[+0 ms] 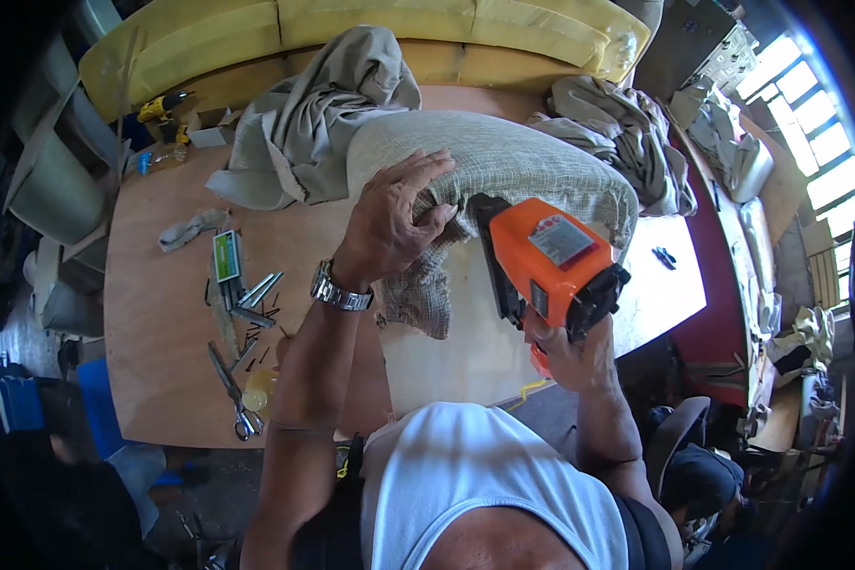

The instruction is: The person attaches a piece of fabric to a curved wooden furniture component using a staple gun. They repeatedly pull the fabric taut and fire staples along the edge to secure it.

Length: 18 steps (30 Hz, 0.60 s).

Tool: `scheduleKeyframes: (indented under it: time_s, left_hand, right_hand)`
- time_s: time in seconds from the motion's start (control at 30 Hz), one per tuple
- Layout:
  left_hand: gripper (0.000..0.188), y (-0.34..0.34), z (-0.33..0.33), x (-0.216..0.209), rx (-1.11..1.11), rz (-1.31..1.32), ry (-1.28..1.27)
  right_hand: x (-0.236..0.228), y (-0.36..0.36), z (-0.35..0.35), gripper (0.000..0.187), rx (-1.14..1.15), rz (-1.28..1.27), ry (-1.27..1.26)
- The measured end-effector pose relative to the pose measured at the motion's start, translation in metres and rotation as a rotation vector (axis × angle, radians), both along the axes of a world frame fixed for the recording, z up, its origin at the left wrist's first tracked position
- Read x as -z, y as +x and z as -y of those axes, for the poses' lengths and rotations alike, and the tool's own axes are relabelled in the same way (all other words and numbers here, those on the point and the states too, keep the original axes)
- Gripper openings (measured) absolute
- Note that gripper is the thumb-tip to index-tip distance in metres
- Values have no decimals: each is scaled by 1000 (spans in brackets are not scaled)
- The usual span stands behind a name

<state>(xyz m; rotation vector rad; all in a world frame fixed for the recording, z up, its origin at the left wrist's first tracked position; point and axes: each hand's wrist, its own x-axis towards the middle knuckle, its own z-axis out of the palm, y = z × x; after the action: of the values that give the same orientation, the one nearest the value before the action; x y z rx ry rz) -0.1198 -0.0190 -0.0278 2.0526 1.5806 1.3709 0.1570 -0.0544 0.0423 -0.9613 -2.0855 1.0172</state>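
My right hand [577, 359] grips the handle of an orange and black staple gun [553, 249]. The gun's dark nose rests close to the folded edge of a grey-beige woven fabric [503, 152], which is drawn over a rounded, padded piece on the table. On that same edge lies my left hand [401, 226], its fingers over the fabric and its thumb pressing the fold just left of the nose. Below this hand a loose fabric flap [418, 302] hangs over a pale board [437, 366]. Whether the nose touches the fabric cannot be made out.
On the wooden table [161, 313] at left lie scissors [226, 380], a green box [226, 256] and metal staple strips [258, 290]. Grey cloth [323, 123] is heaped behind, with more cloth [627, 133] at right. A yellow sofa [370, 33] stands along the far edge.
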Motion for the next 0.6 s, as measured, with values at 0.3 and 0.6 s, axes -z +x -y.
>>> scheduleKeyframes:
  time_s: [0.3,0.6]
  left_hand:
    - [55,-2,4,8,-29,13,-3]
    - [75,-3,6,12,30,233,0]
  right_hand:
    - [-10,-28,-1,32,80,199,-132]
    - [-2,-26,7,29,45,84,-28]
